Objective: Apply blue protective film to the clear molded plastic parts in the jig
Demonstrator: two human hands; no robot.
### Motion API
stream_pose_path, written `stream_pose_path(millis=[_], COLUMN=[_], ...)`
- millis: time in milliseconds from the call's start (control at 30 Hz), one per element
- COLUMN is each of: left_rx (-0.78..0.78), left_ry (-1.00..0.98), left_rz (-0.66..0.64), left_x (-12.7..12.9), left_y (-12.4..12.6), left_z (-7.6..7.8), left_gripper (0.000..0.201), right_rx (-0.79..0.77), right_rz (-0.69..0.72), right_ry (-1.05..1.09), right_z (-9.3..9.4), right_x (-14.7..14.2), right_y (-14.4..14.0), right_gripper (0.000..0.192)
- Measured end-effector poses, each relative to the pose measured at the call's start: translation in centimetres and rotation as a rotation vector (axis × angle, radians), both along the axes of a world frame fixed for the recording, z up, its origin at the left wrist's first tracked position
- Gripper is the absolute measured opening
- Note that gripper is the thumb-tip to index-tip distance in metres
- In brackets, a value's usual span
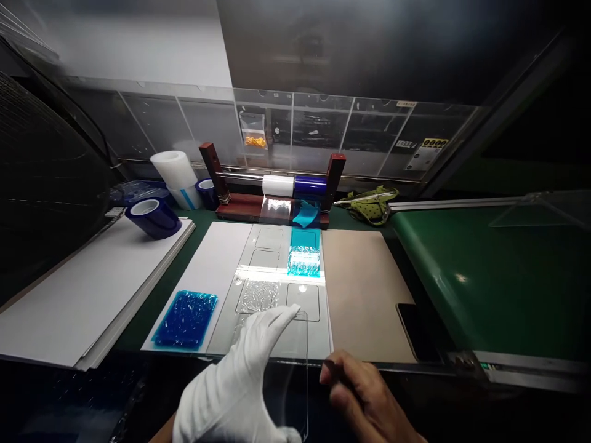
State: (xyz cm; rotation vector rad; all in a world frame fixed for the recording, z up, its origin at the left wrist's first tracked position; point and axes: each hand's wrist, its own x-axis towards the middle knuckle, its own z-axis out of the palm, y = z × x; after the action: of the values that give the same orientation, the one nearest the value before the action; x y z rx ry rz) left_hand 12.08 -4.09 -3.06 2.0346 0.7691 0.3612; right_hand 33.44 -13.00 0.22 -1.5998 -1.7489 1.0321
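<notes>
My left hand (240, 381), in a white glove, lies flat on a clear rectangular glass sheet (293, 375) at the near edge of the table, steadying it. My bare right hand (364, 400) is beside the sheet's right edge, fingers curled with the tips close to the sheet; whether they touch it I cannot tell. Just beyond the sheet lies a grey jig plate (277, 289) with rectangular recesses. A blue film (304, 252) covers the recesses at its far right.
A stack of blue films (185, 319) lies left of the jig. A red roller stand (277, 197) with white and blue rolls stands behind. Loose tape rolls (152, 216), white boards (83, 289), a tan mat (364, 289), a phone (415, 332) and a green conveyor (498, 277) surround it.
</notes>
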Motion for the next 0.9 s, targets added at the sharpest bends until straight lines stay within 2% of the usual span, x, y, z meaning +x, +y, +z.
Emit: stream_pose_path(millis=[133,267,333,467,600,700,900], left_rx=[0.026,0.024,0.021,0.019,0.019,0.025,0.049], left_ry=[-0.110,-0.174,-0.184,-0.208,-0.187,-0.173,-0.157], left_rz=[-0.047,-0.088,-0.101,-0.111,-0.125,-0.147,-0.189], left_x=[0.6,1.0,1.3,1.7,2.0,2.3,2.5], left_y=[0.0,-0.2,-0.3,-0.4,-0.6,-0.5,-0.2], left_z=[0.7,0.9,1.1,1.5,2.0,2.4,2.6], left_gripper=[0.121,0.121,0.122,0.120,0.115,0.117,0.124], right_rx=[0.002,0.140,0.137,0.092,0.115,0.155,0.101], right_rz=[0.065,0.108,0.110,0.102,0.119,0.121,0.027], right_ry=[0.024,0.047,0.021,0.002,-0.114,-0.137,-0.133], right_z=[-1.2,-2.2,-2.4,-1.8,-1.4,-1.6,-2.3], right_x=[-0.5,-0.8,-0.8,-0.6,-0.3,0.0,0.0], right_y=[0.1,0.4,0.3,-0.3,-0.9,-1.3,-2.4], right_gripper=[0.066,0.074,0.076,0.074,0.061,0.058,0.061])
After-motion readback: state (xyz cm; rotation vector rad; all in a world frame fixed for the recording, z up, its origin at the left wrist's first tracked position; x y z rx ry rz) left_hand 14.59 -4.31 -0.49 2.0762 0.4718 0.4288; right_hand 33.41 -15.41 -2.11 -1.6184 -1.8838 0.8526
